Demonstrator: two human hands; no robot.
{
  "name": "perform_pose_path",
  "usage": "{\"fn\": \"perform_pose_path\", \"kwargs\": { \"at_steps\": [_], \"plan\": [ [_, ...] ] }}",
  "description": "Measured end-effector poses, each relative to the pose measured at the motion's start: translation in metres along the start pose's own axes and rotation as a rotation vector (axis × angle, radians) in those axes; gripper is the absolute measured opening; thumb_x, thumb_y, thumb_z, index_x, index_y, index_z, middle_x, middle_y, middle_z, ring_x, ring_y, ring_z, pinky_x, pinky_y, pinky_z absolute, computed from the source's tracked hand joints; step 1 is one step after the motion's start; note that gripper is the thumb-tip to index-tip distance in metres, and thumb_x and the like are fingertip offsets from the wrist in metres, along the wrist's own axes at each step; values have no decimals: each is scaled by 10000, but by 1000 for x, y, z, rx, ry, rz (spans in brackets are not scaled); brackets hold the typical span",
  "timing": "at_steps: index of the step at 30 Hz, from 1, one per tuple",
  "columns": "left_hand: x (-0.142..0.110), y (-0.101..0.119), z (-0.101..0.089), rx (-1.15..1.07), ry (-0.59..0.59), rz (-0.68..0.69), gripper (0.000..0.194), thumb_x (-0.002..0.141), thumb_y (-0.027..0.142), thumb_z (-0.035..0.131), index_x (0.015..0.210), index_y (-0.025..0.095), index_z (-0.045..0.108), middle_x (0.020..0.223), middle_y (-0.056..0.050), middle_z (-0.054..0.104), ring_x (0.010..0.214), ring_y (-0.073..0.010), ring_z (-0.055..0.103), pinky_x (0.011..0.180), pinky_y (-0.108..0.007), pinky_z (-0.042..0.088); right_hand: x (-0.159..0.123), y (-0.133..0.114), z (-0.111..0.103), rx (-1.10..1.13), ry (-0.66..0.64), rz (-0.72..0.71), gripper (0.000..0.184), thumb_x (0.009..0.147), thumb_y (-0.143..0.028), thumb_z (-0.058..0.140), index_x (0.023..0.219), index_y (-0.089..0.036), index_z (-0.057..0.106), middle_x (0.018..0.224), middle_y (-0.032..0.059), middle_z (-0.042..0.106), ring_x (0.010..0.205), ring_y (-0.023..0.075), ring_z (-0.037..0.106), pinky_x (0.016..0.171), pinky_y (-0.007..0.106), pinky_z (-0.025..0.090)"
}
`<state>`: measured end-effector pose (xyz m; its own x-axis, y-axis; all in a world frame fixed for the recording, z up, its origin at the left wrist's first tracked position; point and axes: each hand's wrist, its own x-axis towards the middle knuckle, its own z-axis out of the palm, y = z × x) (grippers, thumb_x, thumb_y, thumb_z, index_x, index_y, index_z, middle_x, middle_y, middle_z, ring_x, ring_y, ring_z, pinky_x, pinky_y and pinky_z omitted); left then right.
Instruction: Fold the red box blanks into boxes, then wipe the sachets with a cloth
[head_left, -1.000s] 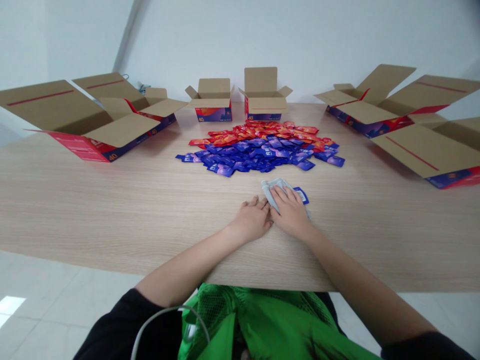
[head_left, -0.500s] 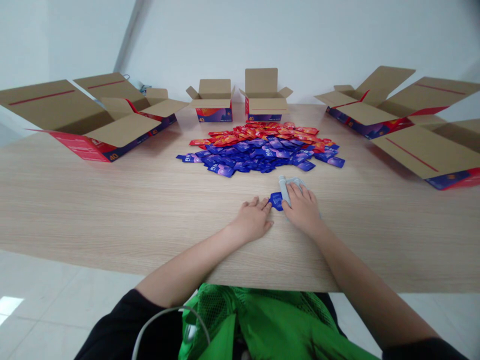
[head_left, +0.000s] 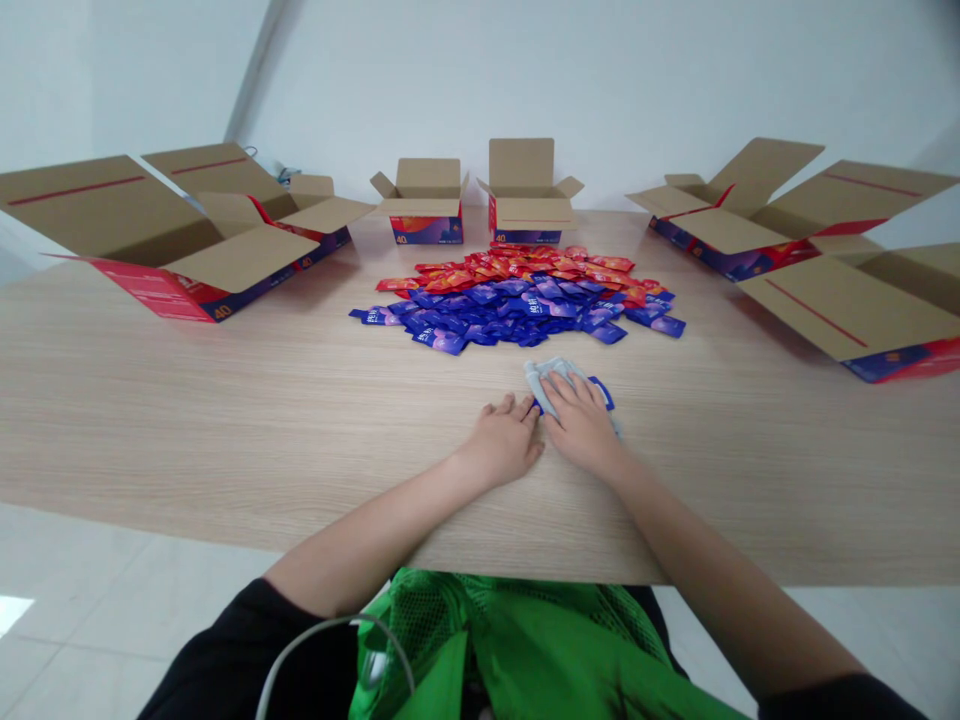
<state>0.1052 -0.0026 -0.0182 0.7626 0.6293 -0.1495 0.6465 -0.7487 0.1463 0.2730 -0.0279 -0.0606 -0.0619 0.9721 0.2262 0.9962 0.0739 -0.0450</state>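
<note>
A blue sachet lies flat on the table, mostly hidden under a pale grey-blue cloth. My right hand presses down on the cloth, fingers over it, and holds it against the sachet. The sachet's right end sticks out past my fingers. My left hand rests flat on the table with fingers stretched out, the fingertips on the sachet's left end. Beyond both hands spreads a heap of blue sachets, with red sachets behind them.
Open cardboard boxes surround the heap: a large box at left with another behind it, two small boxes at the back, and several boxes at right. The wooden table's front edge is close to my body.
My right hand and the cloth have slid left over the sachet, covering its left part and baring its right end. My left hand has stayed in place.
</note>
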Motion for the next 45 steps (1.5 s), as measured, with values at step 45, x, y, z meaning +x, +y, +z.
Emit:
{"fn": "perform_pose_path", "kwargs": {
  "at_steps": [45],
  "plan": [
    [1, -2, 1, 17, -26, 0, 612, 960, 389, 429, 1496, 105, 348, 1591, -106, 285, 1433, -355, 298, 1099, -512, 364, 7, 13, 2, -77, 31, 147, 563, 914, -294, 361, 1434, -103, 462, 1483, 96, 472, 1360, 327, 340, 1110, 464, 242]
  ]
}}
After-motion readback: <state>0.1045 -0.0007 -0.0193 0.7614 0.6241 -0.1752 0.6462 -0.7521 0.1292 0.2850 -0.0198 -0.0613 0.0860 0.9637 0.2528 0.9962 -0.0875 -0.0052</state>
